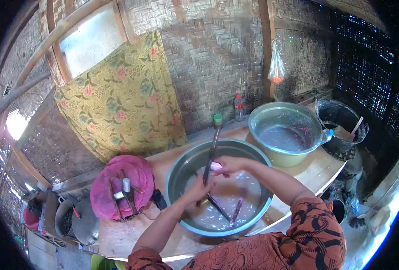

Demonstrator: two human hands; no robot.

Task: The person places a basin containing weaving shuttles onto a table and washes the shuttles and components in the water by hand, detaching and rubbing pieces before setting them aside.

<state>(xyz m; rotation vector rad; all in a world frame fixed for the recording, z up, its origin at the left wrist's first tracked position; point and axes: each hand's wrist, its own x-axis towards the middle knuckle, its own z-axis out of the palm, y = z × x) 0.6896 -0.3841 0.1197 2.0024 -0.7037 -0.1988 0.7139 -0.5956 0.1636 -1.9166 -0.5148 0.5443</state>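
Basin [214, 233] of cloudy liquid [226, 194]; over it, a long dark rod [207, 173], probably stiff, light and slippery, best held mid-length, where my left hand [199, 191] grips it; my right hand [230, 165] pinches a lilac block [216, 166] beside it

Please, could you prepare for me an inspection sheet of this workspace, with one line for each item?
Surface: pale table, under both basins.
Job's things: dark stick above the front basin; cloudy water inside, with a reddish piece.
Clutter: pink cover with tools on it; rear basin; black bucket.
Grip: left hand closed around the stick; right hand holding a small pink block at the stick.
Cables: nothing seen.
Surroundings: woven wall, flowered cloth, hanging bag.
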